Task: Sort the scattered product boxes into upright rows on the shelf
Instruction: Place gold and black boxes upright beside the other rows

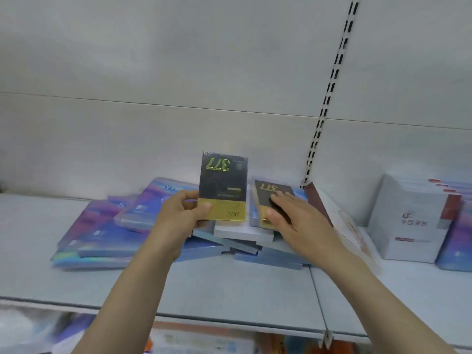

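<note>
My left hand [182, 213] grips a black and gold box [224, 185] marked 377, holding it up above the pile with the print upside down. My right hand [288, 215] lies on a second black and gold 377 box [268, 192] that rests flat on the heap, fingers stretched over its face and thumb at its near edge. Under both lies a scattered pile of flat blue-purple iridescent boxes [107, 226] and pale grey-blue boxes [240, 233] on the grey shelf [217, 290].
White boxes [406, 218] stand upright in a row at the right, with a purple box [454, 241] beside them. A dark red box [316, 200] leans between the pile and that row. A slotted upright [329, 93] runs up the back wall. A lower shelf holds more goods.
</note>
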